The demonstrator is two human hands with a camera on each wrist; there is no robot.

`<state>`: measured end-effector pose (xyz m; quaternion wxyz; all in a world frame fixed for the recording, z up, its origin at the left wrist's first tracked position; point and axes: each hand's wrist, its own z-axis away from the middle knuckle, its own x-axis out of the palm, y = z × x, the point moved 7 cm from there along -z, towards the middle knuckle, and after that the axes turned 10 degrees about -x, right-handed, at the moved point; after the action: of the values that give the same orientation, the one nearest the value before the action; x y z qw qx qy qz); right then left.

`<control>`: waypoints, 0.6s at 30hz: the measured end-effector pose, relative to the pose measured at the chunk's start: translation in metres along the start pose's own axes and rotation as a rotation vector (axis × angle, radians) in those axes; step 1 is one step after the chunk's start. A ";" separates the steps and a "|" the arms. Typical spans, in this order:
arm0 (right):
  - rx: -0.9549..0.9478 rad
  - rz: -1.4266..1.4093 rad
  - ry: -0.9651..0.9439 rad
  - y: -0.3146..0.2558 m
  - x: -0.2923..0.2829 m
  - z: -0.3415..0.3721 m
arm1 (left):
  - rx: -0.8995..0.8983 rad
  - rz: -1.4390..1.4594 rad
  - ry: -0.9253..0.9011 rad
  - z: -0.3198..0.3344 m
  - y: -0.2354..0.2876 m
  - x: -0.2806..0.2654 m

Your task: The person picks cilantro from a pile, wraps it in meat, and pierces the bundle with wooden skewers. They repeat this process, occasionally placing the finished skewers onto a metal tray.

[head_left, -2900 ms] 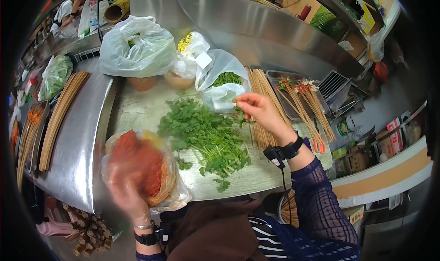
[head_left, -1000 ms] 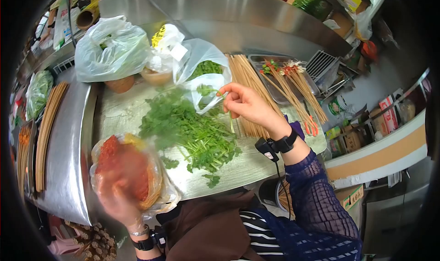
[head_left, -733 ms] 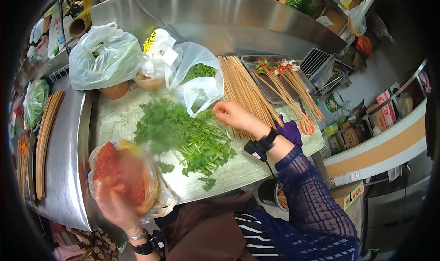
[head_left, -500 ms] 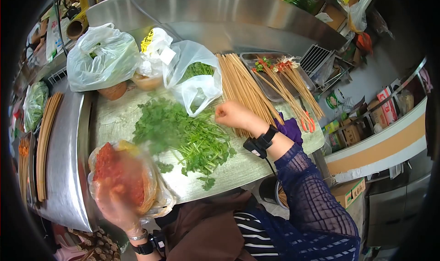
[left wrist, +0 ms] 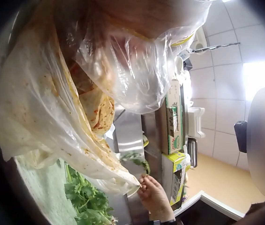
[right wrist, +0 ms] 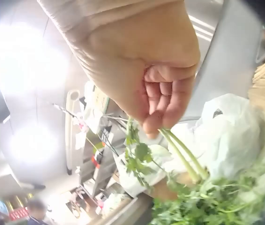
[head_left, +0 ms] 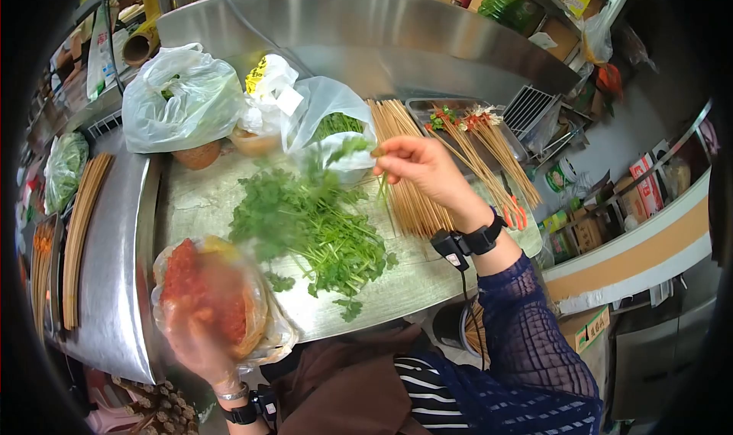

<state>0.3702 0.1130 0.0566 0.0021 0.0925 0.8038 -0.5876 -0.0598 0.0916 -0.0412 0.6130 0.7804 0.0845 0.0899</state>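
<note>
My right hand (head_left: pixel 429 169) pinches a coriander sprig (head_left: pixel 350 149) between thumb and fingertips, raised above the table. In the right wrist view its pale stems (right wrist: pixel 185 157) hang below the fingers, and leaves droop beside them. A loose pile of coriander (head_left: pixel 340 240) lies below and to the left of that hand. My left hand (head_left: pixel 197 342), under clear plastic, overlaps the near left side of a bag-lined container of red paste (head_left: pixel 183 278). Plastic film (left wrist: pixel 139 82) blurs its fingers in the left wrist view, so whether they grip anything I cannot tell. The stained bag (left wrist: pixel 38 108) hangs beside it.
Behind the pile stand a full white bag (head_left: pixel 183 103) and an open bag of greens (head_left: pixel 336 123). Bare wooden skewers (head_left: pixel 408 183) lie to the right, near a metal tray (head_left: pixel 427 108) under tipped skewers (head_left: pixel 504 156). Orange-handled scissors (head_left: pixel 515 215) lie close to the table's right edge.
My right hand held a sprig aloft, then came down to the coriander pile, and is now raised again with a sprig. The left hand stays at the red paste.
</note>
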 end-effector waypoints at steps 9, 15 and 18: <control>0.247 0.158 -0.254 0.025 0.037 0.008 | 0.003 -0.058 0.006 0.002 0.013 0.005; -0.349 0.674 -0.267 -0.013 0.064 0.001 | 0.033 0.004 -0.071 0.009 0.032 0.013; -0.321 0.911 -0.335 0.012 0.058 0.007 | 0.077 -0.029 -0.113 0.015 0.047 0.014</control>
<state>0.3145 0.1180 0.0370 0.4010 0.3367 0.7507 -0.4028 -0.0418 0.0702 0.0020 0.5875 0.8059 0.0644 0.0336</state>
